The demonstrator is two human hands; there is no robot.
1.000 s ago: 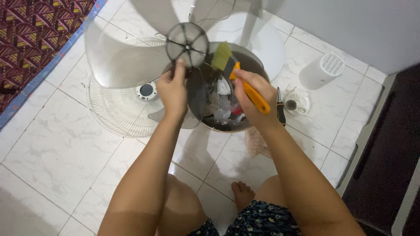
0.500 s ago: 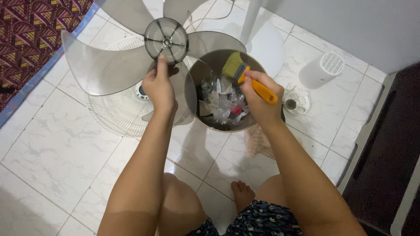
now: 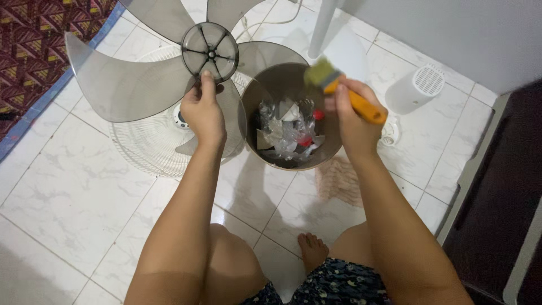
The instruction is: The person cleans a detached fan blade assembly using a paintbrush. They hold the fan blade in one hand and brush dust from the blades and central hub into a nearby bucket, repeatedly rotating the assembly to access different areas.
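Note:
My left hand (image 3: 202, 112) grips a translucent grey fan blade assembly (image 3: 130, 79) just below its round hub (image 3: 210, 51), holding it up beside a round metal bin. My right hand (image 3: 353, 116) holds a paintbrush (image 3: 344, 89) with an orange handle and pale bristles, blurred, over the bin's right rim. The bin (image 3: 265, 79) holds crumpled clear plastic and bits of red and white rubbish.
A white wire fan grille (image 3: 144, 144) lies on the tiled floor under the blade. A white fan stand pole and base (image 3: 339, 45) rise behind the bin. A white vented cylinder (image 3: 415, 90) stands at right, a patterned rug (image 3: 34, 51) at left. My knees and a foot (image 3: 313, 251) are below.
The fan blade has moved left and away from over the bin. My right hand has swung the brush from inside the bin to its right rim.

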